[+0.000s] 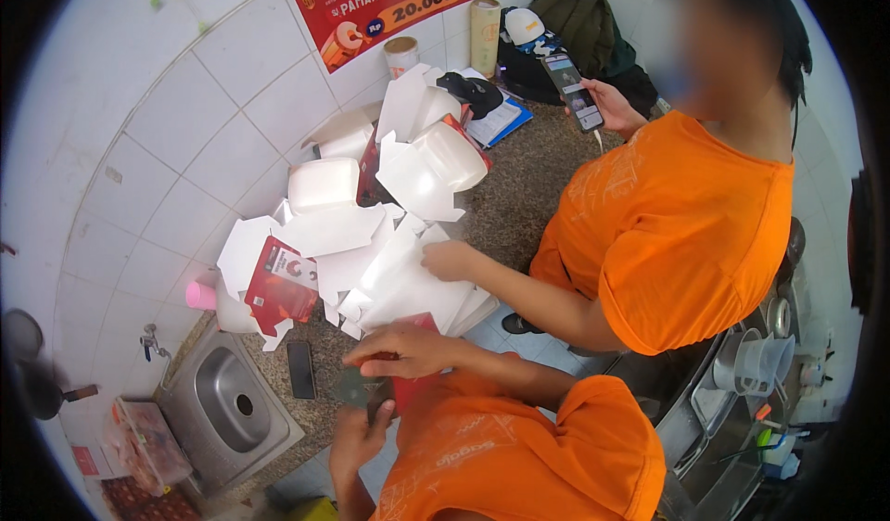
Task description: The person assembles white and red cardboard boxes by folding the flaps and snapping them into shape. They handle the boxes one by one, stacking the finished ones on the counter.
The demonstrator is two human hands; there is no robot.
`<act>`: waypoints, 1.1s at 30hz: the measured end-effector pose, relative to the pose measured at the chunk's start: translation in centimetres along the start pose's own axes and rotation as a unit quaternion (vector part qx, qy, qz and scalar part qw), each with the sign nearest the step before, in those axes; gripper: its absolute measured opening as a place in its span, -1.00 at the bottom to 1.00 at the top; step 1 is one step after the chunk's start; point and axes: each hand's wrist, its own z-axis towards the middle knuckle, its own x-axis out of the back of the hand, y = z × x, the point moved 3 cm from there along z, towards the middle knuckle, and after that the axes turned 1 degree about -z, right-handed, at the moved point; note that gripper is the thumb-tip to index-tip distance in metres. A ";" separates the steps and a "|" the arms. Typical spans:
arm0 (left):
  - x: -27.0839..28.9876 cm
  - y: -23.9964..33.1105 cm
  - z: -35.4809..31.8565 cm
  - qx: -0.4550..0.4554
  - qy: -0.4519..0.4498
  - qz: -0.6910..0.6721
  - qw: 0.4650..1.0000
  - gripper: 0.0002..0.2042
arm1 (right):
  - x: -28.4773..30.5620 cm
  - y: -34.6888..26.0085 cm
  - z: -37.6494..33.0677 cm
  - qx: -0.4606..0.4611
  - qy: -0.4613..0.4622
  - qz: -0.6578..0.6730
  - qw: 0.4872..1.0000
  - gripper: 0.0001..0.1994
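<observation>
Bending over the near edge of the counter, the person holds both hands around a red card, which is partly covered by fingers and sits against the front of an orange shirt. The right hand lies across its upper part, fingers bent and close together; I cannot tell whether they pinch it. The left hand is at seven o'clock from the right, thumb raised; what its fingers close on, if anything, is hidden. Between them shows a dull green round thing, too blurred to identify.

From these hands, the heap of white boxes is at twelve o'clock, a dark phone just past nine, the sink at nine and a pink cup at ten. A co-worker stands at two o'clock, left hand on the boxes, right hand gripping another phone.

The red card could slip to the floor, I judge, if the hold is loose. Loose flaps could snag and drag the heap over the edge if either person pulls one piece sharply. A box pushed toward nine o'clock could shove the dark phone toward the sink, or tip the pink cup. Two people's arms so close could also knock together.
</observation>
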 end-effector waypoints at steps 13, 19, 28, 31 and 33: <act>-2.4 -6.0 0.9 0.151 0.005 -0.404 0.902 -0.80 | 2.6 -3.7 1.1 0.083 0.052 -0.030 0.995 -0.79; -2.7 -6.0 0.8 0.144 -0.006 -0.446 0.884 -0.78 | 2.5 -1.7 0.6 -0.033 0.103 0.080 0.991 -0.80; -2.4 -6.8 2.5 0.171 -0.115 -0.457 0.865 -0.68 | 3.2 -1.3 2.1 -0.037 -0.034 0.047 0.998 -0.75; -0.7 -5.1 3.0 0.132 -0.034 -0.446 0.884 -0.68 | 4.1 -0.2 1.8 -0.062 0.127 0.139 0.980 -0.77; -0.1 -4.9 3.2 0.107 -0.056 -0.427 0.896 -0.68 | 4.1 -0.1 1.2 -0.039 0.201 0.141 0.969 -0.80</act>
